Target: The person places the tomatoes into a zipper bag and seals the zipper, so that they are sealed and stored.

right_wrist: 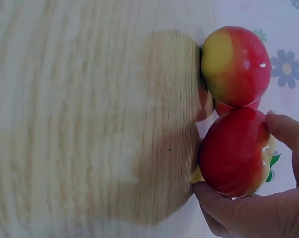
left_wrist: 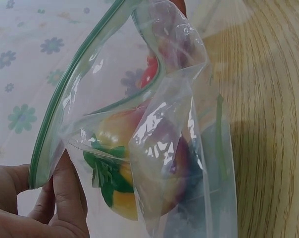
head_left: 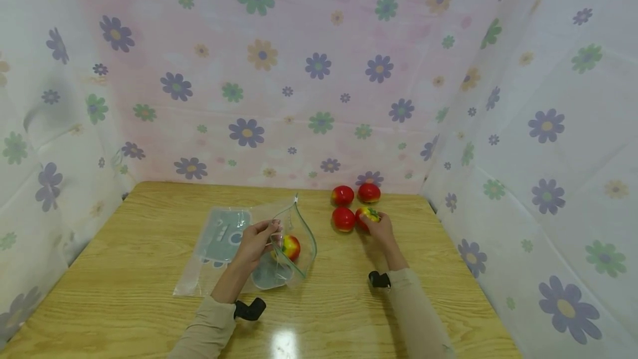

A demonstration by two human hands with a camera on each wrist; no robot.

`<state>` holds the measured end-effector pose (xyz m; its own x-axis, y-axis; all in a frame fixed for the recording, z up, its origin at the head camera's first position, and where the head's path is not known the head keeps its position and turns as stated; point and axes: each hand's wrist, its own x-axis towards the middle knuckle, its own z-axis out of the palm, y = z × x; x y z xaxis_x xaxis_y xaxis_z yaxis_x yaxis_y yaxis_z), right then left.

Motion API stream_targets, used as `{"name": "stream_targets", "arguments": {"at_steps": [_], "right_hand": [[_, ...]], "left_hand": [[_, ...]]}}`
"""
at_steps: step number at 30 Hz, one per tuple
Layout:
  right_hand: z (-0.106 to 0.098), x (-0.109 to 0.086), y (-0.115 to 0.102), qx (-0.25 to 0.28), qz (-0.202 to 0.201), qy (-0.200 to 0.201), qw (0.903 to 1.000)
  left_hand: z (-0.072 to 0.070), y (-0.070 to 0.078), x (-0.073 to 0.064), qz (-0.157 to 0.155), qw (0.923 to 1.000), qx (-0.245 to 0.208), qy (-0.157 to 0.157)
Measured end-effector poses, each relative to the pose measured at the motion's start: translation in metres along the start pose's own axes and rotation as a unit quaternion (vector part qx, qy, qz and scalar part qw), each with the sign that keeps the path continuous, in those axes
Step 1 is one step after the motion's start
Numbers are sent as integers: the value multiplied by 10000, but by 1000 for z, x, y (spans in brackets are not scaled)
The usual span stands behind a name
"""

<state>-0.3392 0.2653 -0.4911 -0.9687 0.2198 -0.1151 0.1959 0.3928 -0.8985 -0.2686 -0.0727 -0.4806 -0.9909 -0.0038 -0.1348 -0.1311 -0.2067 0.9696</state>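
Note:
My left hand (head_left: 256,242) pinches the green-edged rim of a clear zip-top bag (left_wrist: 174,134), whose mouth gapes open. Inside the bag sits one glossy red-and-yellow fruit (left_wrist: 120,134) with a green leafy top; it looks like a persimmon or tomato, the exact kind I cannot tell. At the right, my right hand (head_left: 380,230) grips a similar fruit (right_wrist: 233,153) between thumb and fingers, its leafy top facing the palm. Beside that fruit stand several more red ones, among them a near-left fruit (head_left: 343,219) and a back-right fruit (head_left: 369,193).
Another clear bag (head_left: 211,237) with a grey-blue printed pattern lies flat to the left on the wooden table (head_left: 339,314). Flower-print cloth (head_left: 319,93) hangs behind the table and along both sides. Each wrist wears a black camera mount (head_left: 251,309).

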Motion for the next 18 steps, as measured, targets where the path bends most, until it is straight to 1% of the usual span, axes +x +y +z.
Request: {"name": "stream_targets", "arguments": {"at_steps": [5,11,16,18], "right_hand": [[-2,1,-2,-335,-91,-139,9993],[-2,-1,-6,-413,-226,-166,9988],[-4,-1,-5,-527,-191,-122,9984],[-5,-1,-4,-555,-109,-136,9983]], "left_hand": [[0,-1,1,-56,9999,99,55],[-1,-1,1,-1,10000,49,16],[-1,0,-1,27,10000,-27,6],[-2,1,-3,38,10000,-17,0]]}}
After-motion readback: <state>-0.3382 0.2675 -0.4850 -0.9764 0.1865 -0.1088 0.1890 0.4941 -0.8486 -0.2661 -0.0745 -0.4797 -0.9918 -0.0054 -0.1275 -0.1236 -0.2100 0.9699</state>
